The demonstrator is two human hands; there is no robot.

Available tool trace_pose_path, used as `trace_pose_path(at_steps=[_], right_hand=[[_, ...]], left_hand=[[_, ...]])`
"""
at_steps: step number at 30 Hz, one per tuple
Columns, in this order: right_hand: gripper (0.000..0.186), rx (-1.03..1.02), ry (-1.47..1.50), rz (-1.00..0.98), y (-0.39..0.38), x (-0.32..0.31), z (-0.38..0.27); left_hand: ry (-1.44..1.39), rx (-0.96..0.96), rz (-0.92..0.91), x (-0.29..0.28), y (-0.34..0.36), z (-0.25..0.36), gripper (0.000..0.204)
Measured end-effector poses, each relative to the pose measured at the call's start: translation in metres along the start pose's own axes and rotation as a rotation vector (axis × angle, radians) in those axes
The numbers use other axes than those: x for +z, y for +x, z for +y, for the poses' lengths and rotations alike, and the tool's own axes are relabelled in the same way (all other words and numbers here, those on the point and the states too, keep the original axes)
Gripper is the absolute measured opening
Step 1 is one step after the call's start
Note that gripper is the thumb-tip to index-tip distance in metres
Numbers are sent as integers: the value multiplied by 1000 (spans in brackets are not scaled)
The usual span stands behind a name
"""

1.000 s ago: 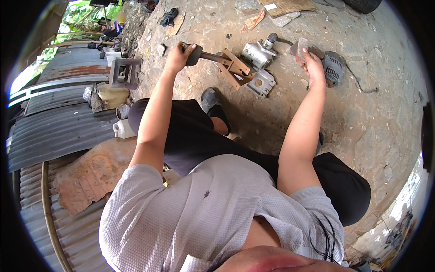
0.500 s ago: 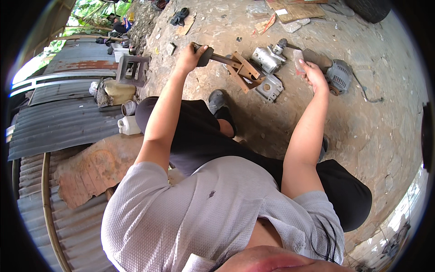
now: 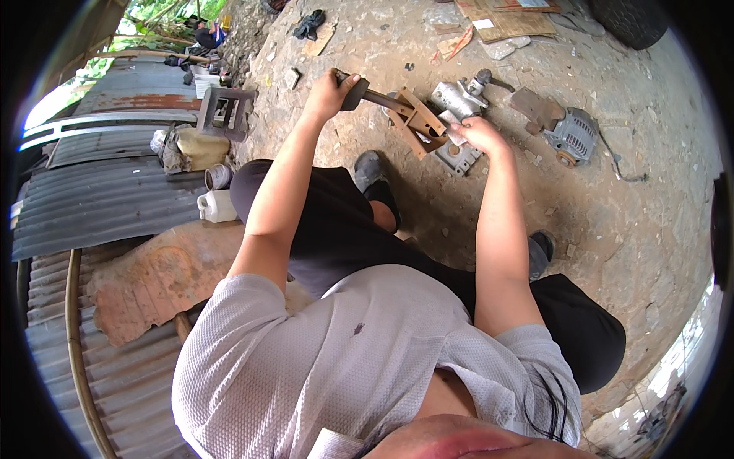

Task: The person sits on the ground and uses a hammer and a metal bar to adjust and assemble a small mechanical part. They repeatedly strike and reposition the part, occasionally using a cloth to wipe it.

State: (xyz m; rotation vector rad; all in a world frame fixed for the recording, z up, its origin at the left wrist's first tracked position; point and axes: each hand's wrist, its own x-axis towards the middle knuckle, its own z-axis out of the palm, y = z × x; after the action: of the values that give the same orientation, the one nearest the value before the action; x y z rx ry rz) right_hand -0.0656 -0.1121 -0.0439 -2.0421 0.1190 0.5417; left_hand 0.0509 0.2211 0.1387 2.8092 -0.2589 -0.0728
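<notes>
Both hands are stretched forward and well apart over the concrete floor [image 3: 612,206]. Left hand [image 3: 327,90] is closed around the dark grip of a hammer-like tool [image 3: 367,95], whose shaft points to the right toward a brown metal bracket [image 3: 419,122]. Right hand [image 3: 480,135] is closed on a small pale piece [image 3: 451,127], just beside this bracket. A grey flat plate [image 3: 459,157] lies on the floor under the right hand. A silver motor part [image 3: 457,96] lies behind the bracket, and a grey ribbed alternator [image 3: 572,136] lies further right.
</notes>
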Motion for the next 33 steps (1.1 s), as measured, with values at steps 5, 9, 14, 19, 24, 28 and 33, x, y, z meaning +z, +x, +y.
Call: trace_pose_path(at_steps=[5,9,14,19,24,28,33], right_hand=[[46,25,186,81,12,15,21],[45,16,135,24,8,8,2],[48,118,496,58,15,18,29],[46,-16,543,41,-5,7,-15],[45,231,703,173,-10,37,9],[60,46,821,-43,-18,11,-5],[50,40,346,-4,8,8,25]], left_hand=[[5,-9,-21,-3,-1,11,66],[-29,-29,-28,-1,-4,8,66],[4,-6,-42,-5,-3,24,64],[15,7,-38,-9,-8,31,63],[-24,-23,-54,-10,-4,22,63],[34,58,13,-2,-11,25,66],[0,72,-4,-1,-4,28,66]])
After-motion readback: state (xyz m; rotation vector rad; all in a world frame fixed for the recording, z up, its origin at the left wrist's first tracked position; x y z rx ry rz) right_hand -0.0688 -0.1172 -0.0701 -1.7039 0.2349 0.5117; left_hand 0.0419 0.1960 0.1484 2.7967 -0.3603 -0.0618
